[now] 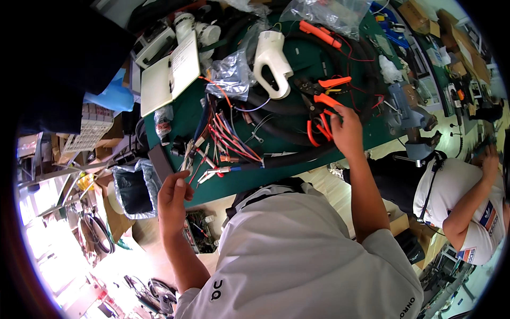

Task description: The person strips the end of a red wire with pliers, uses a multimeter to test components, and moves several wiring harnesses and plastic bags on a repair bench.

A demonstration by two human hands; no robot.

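My left hand (172, 199) is at the table's near edge, fingers loosely bent and slightly apart, with nothing visible in it. Just beyond it lie the stripped ends of a cable (212, 171) with red, white and blue wires (228, 135). My right hand (348, 132) is closed around the end of an orange handle of the wire strippers (325, 100), whose dark jaws point left. Close beside its fingertips lie red-handled cutters (313, 133). Its palm side is partly hidden.
A green table (207, 194) carries a white handheld housing (271, 58), clear plastic bags (228, 77), an open notebook (170, 74), thick black cable (300, 158) and an orange tool (319, 34). A blue-grey vise (406, 106) is at the right edge. Another person (457, 186) stands right; a lined bin (135, 189) is left.
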